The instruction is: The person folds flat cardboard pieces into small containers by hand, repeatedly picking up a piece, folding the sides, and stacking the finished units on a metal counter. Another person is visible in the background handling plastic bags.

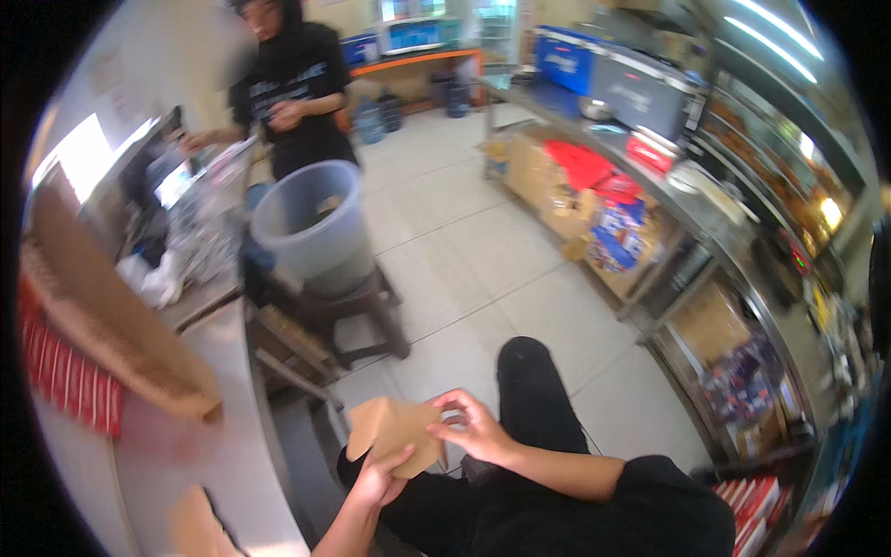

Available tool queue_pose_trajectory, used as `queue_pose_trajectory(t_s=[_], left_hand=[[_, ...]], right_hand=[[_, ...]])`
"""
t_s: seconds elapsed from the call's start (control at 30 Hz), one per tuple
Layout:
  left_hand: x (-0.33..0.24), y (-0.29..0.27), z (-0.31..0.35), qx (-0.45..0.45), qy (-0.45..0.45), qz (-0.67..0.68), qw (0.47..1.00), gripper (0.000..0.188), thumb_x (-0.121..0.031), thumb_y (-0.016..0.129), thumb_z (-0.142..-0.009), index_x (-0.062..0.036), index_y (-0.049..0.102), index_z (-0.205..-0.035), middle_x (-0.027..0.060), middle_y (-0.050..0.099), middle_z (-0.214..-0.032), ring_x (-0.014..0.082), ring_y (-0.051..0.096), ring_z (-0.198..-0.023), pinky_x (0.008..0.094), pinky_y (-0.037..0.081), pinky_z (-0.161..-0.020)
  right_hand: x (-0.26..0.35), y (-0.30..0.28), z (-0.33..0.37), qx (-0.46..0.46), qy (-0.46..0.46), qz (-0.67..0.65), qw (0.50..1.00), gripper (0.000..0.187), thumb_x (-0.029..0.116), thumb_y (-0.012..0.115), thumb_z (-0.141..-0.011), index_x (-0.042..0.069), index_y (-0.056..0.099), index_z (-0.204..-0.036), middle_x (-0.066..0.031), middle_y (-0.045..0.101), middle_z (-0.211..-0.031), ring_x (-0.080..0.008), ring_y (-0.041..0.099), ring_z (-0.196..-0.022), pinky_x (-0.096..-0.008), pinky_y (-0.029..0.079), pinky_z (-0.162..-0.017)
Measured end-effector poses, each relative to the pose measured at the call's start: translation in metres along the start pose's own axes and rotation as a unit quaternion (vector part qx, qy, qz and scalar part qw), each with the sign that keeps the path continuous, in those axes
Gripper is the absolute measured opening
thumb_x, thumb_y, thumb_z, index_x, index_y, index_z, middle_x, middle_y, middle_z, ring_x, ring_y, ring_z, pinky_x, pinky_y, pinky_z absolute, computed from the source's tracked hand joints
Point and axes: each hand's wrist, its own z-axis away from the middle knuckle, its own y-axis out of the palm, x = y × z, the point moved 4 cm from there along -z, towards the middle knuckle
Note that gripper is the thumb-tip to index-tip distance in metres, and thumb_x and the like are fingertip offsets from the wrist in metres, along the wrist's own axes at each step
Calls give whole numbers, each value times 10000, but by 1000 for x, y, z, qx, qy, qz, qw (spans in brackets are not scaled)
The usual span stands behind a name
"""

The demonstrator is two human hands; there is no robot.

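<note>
A folded piece of brown kraft card [397,429] is held up over my lap, with creased flaps standing at its left end. My left hand [379,475] grips it from below, the thumb lying across its lower face. At its right edge, the fingers of my right hand [469,427] are closed in a pinch on the card. Part of each hand's fingers is hidden behind it. Another brown card piece [200,524] with a dark edge lies on the metal counter [251,455] to the left of my left forearm.
A large brown cardboard piece [111,325] and a red striped pack [70,371] lie on the left counter. Ahead, a translucent tub [316,251] stands on a dark stool [371,325]. A person in black [297,93] stands beyond it. Along the right runs a metal shelf table [640,176] bearing coolers.
</note>
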Motion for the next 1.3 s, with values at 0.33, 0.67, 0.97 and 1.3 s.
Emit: queue_pose_trajectory(t_s=[0.33,0.67,0.97,1.3], left_hand=[[8,-12,-9,-24,-47,-62,997,507,-257,638,-1093,-38,465,-1516,124,602,-1415,232,642,-1267,421,567,-1008],[5,-14,-11,-41,-62,-135,988,513,-327,562,-1130,-4,483,-1520,136,616,-1407,213,606,-1283,400,505,-1070],[16,2,-5,175,39,-492,852,456,-292,533,-1130,12,525,-1470,235,663,-1345,343,631,-1243,445,494,-1073],[14,-17,-7,122,36,-368,921,563,-277,654,-1089,-2,456,-1539,150,614,-1430,232,576,-1298,399,484,-1097]], right_hand=[[-15,-6,5,24,58,-28,998,429,122,862,-923,60,564,-1226,-97,642,-1339,-200,600,-1265,-407,547,-1014],[-26,-6,3,42,35,13,998,383,87,808,-961,48,538,-1230,-122,623,-1371,-213,615,-1255,-378,527,-1032],[-3,-8,-7,61,33,1,998,593,173,762,-1013,29,473,-1511,-138,562,-1489,-228,542,-1374,-393,481,-1115],[3,3,-1,88,-34,53,994,795,142,808,-967,3,373,-1618,-176,489,-1596,-263,507,-1453,-439,464,-1161]])
